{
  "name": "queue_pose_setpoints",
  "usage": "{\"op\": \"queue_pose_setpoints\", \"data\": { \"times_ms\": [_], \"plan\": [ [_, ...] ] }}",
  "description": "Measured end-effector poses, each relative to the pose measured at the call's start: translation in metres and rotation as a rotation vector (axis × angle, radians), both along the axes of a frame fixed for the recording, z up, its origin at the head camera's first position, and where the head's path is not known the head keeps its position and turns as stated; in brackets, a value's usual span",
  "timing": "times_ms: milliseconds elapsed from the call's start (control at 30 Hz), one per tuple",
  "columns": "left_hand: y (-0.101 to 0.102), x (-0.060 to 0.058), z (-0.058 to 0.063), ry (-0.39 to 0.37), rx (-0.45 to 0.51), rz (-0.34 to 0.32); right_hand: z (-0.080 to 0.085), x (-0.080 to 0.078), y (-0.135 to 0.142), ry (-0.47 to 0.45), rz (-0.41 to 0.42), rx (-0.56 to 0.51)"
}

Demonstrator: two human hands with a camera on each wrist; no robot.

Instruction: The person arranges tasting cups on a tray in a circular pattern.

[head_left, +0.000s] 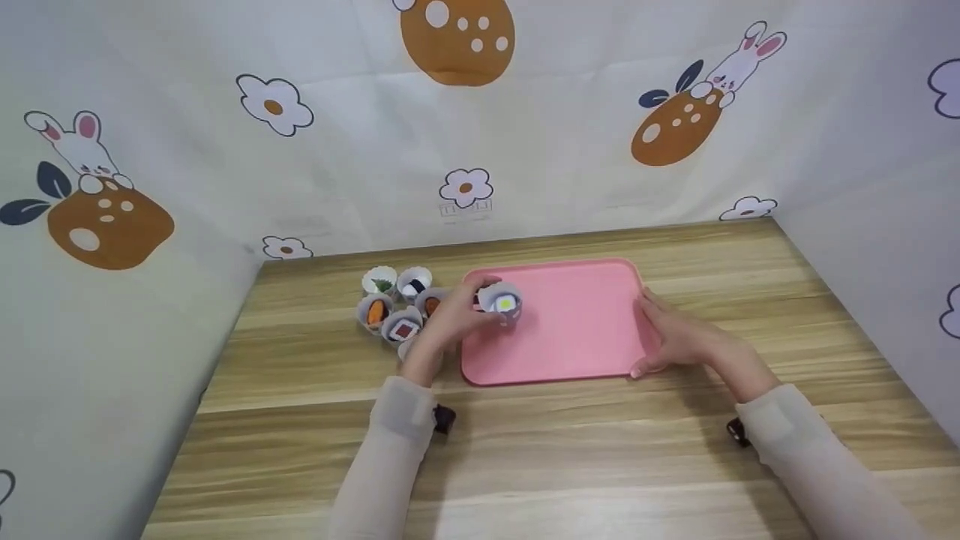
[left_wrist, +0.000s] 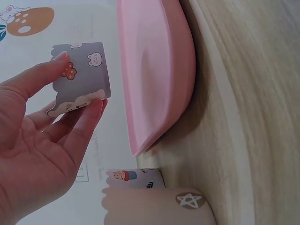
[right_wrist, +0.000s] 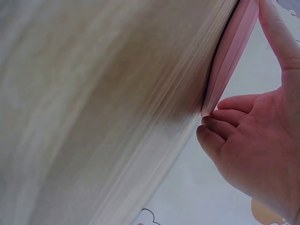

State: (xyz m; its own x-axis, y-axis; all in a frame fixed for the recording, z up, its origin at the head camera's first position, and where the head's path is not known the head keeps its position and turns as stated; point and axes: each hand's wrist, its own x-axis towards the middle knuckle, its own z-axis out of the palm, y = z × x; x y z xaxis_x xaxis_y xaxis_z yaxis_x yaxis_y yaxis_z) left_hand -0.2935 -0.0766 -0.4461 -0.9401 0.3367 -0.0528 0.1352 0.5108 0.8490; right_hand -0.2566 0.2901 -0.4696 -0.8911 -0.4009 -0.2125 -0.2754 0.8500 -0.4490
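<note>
My left hand (head_left: 457,311) holds a small grey paper cup (left_wrist: 86,70) between thumb and fingers, over the left part of a pink tray (head_left: 570,322). Inside the cup is a toy-like sushi piece (head_left: 505,304), white with a yellow-green middle. Animal pictures and a scalloped rim show on the cup in the left wrist view. At the tray's right side, my right hand (head_left: 679,337) rests against the edge, its thumb near the front corner and its fingers spread along the side. The right wrist view shows its fingertips touching the tray's rim (right_wrist: 229,56).
Left of the tray stand several paper cups with sushi pieces, among them one with an orange topping (head_left: 376,313) and one with a red centre (head_left: 405,330). My left forearm partly hides this group. A patterned cloth (head_left: 360,150) hangs behind the wooden table (head_left: 570,457).
</note>
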Motion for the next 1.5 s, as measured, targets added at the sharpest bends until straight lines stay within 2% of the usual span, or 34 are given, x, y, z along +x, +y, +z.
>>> {"op": "queue_pose_setpoints", "data": {
  "times_ms": [467, 667, 800, 1100, 1500],
  "plan": [
    [0.012, -0.011, -0.004, 0.05, -0.011, 0.005, 0.0, 0.0, -0.002, -0.006, 0.014, -0.008],
    [0.018, -0.017, -0.006, 0.067, -0.053, 0.001, -0.001, -0.002, -0.003, -0.01, 0.012, -0.016],
    [0.023, -0.02, -0.005, 0.06, -0.081, 0.002, -0.001, -0.002, -0.002, -0.014, 0.006, -0.014],
    [0.032, -0.024, -0.004, -0.015, -0.097, 0.021, 0.0, 0.0, -0.003, -0.002, 0.01, -0.006],
    [0.05, -0.032, -0.003, 0.016, -0.108, 0.016, -0.002, -0.001, 0.001, 0.009, 0.02, -0.02]
  ]
}}
